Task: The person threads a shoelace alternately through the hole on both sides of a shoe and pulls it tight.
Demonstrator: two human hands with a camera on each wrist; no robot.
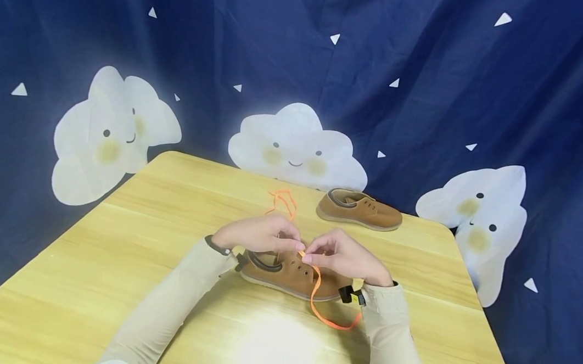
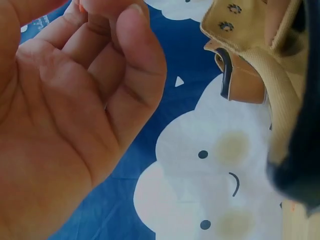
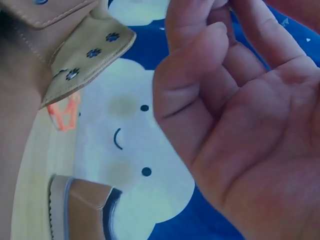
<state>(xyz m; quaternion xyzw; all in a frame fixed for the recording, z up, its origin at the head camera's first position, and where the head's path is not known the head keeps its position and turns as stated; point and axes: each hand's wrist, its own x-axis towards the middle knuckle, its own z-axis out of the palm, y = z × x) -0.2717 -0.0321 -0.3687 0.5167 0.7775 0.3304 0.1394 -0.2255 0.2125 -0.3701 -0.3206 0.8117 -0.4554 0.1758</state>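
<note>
A brown shoe (image 1: pixel 266 278) sits on the table, toe to the right, its eyelets showing no lace in the head view. Over its eyelet flaps, my left hand (image 1: pixel 261 235) pinches an orange shoelace (image 1: pixel 318 282) between thumb and fingertips. Right beside it, my right hand (image 1: pixel 344 256) pinches the same lace, which hangs past the shoe's near side and curves toward the right wrist. One eyelet flap (image 2: pixel 242 25) shows in the left wrist view, another flap (image 3: pixel 95 57) in the right. The palms fill much of both wrist views, with the lace mostly hidden.
A second brown shoe (image 1: pixel 364 212) stands at the back right of the wooden table (image 1: pixel 172 198). Another stretch of orange lace (image 1: pixel 285 194) lies looped behind my left hand. A blue curtain (image 1: pixel 278 49) with white clouds hangs behind the table.
</note>
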